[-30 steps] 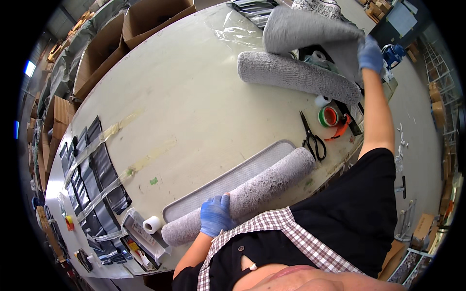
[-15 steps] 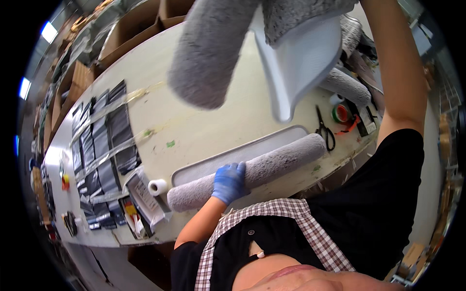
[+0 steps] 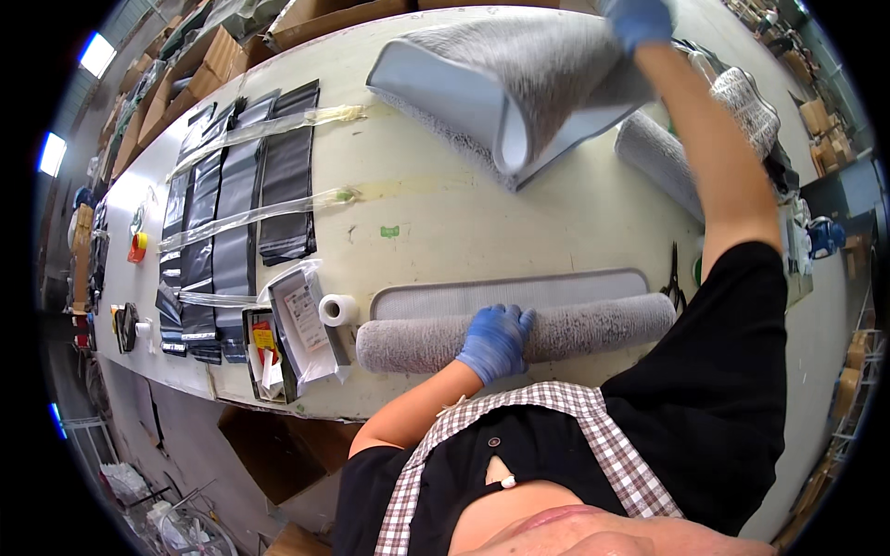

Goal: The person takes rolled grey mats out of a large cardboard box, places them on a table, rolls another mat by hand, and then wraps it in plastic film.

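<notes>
My left hand, in a blue glove, is wrapped over a grey plush mat that lies mostly rolled up along the table's near side. The mat's flat end, with a pale ribbed backing, spreads out beyond the roll. At the far right, my right hand, also gloved and smeared by motion, is closed at the edge of a second grey plush mat. This mat hangs loosely curved over the far part of the table, its pale underside partly showing. The right fingertips are hidden.
Dark plastic bags lie at the left under clear tape strips. Beside the roll stand a white tape roll, a tray in clear plastic and a small box. Black scissors and another rolled mat are at the right.
The second mat has come down from high in front of me to the far part of the table and spread wider. My right hand has come into view. My left hand stays on the roll.
</notes>
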{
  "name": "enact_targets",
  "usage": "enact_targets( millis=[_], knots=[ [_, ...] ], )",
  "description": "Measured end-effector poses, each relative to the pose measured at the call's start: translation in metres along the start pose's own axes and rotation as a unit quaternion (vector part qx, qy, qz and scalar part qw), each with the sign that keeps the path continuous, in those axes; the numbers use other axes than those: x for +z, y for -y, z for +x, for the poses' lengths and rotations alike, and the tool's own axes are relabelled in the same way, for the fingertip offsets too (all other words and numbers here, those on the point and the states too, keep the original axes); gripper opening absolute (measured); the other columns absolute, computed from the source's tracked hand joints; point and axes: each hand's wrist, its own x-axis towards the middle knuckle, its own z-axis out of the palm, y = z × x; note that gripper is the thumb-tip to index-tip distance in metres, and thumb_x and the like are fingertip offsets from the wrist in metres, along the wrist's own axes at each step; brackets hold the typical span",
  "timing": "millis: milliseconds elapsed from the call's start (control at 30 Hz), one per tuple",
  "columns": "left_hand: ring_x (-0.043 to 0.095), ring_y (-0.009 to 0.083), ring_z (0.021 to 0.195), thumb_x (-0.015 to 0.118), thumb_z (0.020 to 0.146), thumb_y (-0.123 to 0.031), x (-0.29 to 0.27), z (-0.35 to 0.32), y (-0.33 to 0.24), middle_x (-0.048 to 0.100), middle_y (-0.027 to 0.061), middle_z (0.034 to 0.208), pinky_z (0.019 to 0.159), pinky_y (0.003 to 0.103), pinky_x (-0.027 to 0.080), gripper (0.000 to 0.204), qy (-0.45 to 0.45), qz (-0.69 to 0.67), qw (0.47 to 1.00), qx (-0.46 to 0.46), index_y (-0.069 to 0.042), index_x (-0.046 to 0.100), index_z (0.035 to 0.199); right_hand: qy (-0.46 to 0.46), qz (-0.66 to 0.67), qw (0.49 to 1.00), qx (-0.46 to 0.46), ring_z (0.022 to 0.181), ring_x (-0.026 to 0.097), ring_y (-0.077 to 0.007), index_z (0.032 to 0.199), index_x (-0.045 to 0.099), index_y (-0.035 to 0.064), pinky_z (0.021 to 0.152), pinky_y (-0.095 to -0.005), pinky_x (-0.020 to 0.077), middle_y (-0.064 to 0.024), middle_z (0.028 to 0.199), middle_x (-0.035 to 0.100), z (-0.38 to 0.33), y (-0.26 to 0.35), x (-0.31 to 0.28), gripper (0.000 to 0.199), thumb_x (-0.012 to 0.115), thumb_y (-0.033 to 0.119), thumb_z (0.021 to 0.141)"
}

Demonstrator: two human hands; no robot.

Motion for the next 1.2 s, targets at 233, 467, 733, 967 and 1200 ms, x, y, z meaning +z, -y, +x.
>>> enact_targets(
  millis=[233,467,733,967,1200],
  knots=[
    [0.063,0.0331,0.094,0.072,0.074,-0.029,0.000,0.006,0.010,0.065,0.0147,0.101,0.084,0.044,0.049,0.059,-0.009,-0.039,0.999,0.016,-0.002,0.060,0.124,0.475,0.290,0.820,-0.135,0.122,0.058,-0.0368,0.129,0.062,0.0042,0.106,-0.0427,0.0453,-0.0237,0.132,0.060,-0.199,0.149,0.051,0.059,0.066,0.048,0.090],
    [0.066,0.0278,0.086,0.057,0.090,-0.018,0.036,0.003,0.022,0.066,0.0100,0.095,0.076,0.042,0.052,0.036,-0.039,0.008,0.999,0.025,-0.008,0.061,0.124,0.567,0.149,0.810,0.008,0.132,0.054,-0.0360,0.139,0.053,0.0036,0.110,-0.0443,0.0432,-0.0252,0.139,0.057,-0.173,0.214,0.171,0.058,0.065,0.032,0.090],
    [0.065,0.0288,0.088,0.057,0.088,-0.019,0.033,0.013,0.020,0.066,0.0101,0.096,0.078,0.042,0.051,0.038,-0.037,-0.020,0.998,0.038,-0.007,0.062,0.123,0.185,0.218,0.956,-0.061,0.089,0.065,-0.0357,0.106,0.063,0.0129,0.078,-0.0458,0.0538,-0.0165,0.097,0.067,-0.017,0.135,0.166,0.019,0.053,0.024,0.094],
    [0.061,0.0326,0.094,0.079,0.068,-0.042,0.006,0.006,0.015,0.062,0.0148,0.102,0.086,0.044,0.048,0.071,-0.006,-0.048,0.999,0.012,-0.003,0.060,0.124,0.114,0.223,0.876,-0.411,0.075,0.066,-0.0189,0.107,0.063,0.0265,0.056,-0.0342,0.0535,-0.0042,0.097,0.063,-0.118,0.134,-0.024,0.017,0.054,0.018,0.095],
    [0.061,0.0341,0.097,0.085,0.060,-0.050,0.008,0.005,0.006,0.062,0.0154,0.104,0.090,0.045,0.048,0.084,-0.011,0.002,1.000,0.017,-0.002,0.057,0.124,0.662,0.351,0.613,-0.249,0.097,0.070,-0.0322,0.131,0.062,0.0233,0.083,-0.0415,0.0566,-0.0143,0.109,0.069,-0.316,0.101,-0.092,0.036,0.060,0.025,0.095]
  ],
)
